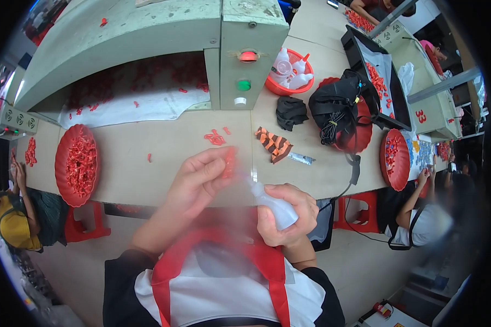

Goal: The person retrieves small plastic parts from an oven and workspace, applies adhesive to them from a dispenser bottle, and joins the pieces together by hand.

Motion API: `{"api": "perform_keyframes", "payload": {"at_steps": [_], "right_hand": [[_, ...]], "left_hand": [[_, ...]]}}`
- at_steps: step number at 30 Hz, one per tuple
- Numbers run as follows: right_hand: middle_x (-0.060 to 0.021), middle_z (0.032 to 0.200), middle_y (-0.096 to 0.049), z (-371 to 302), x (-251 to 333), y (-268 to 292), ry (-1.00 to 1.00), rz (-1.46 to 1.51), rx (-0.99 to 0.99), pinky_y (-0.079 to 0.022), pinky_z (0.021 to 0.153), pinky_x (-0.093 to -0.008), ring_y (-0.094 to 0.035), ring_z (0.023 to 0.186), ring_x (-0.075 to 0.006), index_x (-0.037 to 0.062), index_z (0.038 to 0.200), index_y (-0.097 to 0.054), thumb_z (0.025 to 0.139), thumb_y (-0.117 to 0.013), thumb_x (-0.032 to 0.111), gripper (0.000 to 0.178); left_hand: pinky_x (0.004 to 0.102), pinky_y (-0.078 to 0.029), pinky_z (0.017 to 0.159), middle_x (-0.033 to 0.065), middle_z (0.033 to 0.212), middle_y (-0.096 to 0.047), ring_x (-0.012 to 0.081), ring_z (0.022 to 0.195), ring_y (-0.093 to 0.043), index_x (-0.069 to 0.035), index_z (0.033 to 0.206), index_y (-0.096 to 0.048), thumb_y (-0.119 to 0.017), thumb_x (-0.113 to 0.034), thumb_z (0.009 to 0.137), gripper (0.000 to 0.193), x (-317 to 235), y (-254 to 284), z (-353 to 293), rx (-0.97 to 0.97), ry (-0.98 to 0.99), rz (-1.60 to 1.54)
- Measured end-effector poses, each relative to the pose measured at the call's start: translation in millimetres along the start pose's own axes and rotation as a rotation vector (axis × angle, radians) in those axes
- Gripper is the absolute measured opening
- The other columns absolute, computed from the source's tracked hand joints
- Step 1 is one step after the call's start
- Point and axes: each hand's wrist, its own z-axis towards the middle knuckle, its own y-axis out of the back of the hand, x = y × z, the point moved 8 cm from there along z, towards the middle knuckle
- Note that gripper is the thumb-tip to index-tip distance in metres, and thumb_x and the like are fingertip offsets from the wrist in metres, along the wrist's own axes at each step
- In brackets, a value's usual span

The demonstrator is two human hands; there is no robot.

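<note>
My left hand [195,181] pinches a small red plastic piece [229,163] between thumb and fingers, above the table's near edge. Wrapped in my right hand [301,219] is a translucent white squeeze bottle [277,207], tilted with its nozzle up and to the left. The nozzle points toward the red piece; a small gap seems to lie between them, though blur hides exact contact. Just beyond my left hand, several loose red pieces [215,138] lie on the table.
A pale green machine [147,24] with buttons and a cloth-lined opening stands ahead. On the left is a red bowl [60,163] of red pieces. Further right are a red basket [290,91] of bottles, black cloth [291,113], striped cloth [273,144], and a black bag [333,103]. Co-workers sit both sides.
</note>
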Motion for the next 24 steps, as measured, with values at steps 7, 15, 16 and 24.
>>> {"api": "perform_keyframes", "payload": {"at_steps": [7, 15, 16, 24], "right_hand": [[-0.0124, 0.069, -0.062, 4.5, -7.6, 0.9, 0.008, 0.006, 0.109, -0.048, 0.05, -0.0271, -0.059, 0.051, -0.022, -0.001, 0.086, -0.059, 0.056, -0.065, 0.003, 0.03], [-0.0115, 0.068, -0.062, 5.7, -9.4, -3.6, 0.019, 0.038, 0.113, -0.047, 0.048, -0.0268, -0.057, 0.049, -0.0215, 0.0, 0.086, -0.059, 0.055, -0.065, 0.002, 0.031], [-0.0112, 0.068, -0.062, 5.6, -10.4, -4.6, 0.015, 0.047, 0.118, -0.047, 0.048, -0.0266, -0.057, 0.049, -0.0213, 0.0003, 0.086, -0.06, 0.055, -0.065, 0.002, 0.031], [-0.0093, 0.064, -0.06, 6.7, -10.0, -9.3, 0.02, 0.048, 0.127, -0.045, 0.045, -0.0262, -0.055, 0.046, -0.0202, 0.0012, 0.085, -0.06, 0.055, -0.065, 0.002, 0.031]], "left_hand": [[0.02, -0.054, 0.068, 0.0175, 0.097, -0.056, 0.0195, 0.076, -0.064, 0.007, 0.115, -0.047, -0.05, -0.01, 0.088, 0.032, 7.5, -1.2, 0.6, -0.034, -0.043, -0.039], [0.02, -0.054, 0.067, 0.0177, 0.097, -0.055, 0.0189, 0.075, -0.064, 0.008, 0.115, -0.046, -0.05, -0.01, 0.088, 0.033, 2.2, 1.2, -4.3, -0.071, -0.075, -0.013], [0.0199, -0.054, 0.067, 0.0178, 0.097, -0.055, 0.0187, 0.075, -0.064, 0.008, 0.116, -0.046, -0.049, -0.01, 0.088, 0.033, 1.4, 1.7, -4.7, -0.075, -0.077, -0.013], [0.0201, -0.055, 0.067, 0.0184, 0.098, -0.054, 0.0192, 0.076, -0.064, 0.009, 0.116, -0.045, -0.049, -0.01, 0.089, 0.034, -0.5, 6.5, -5.9, -0.081, -0.083, -0.014]]}}
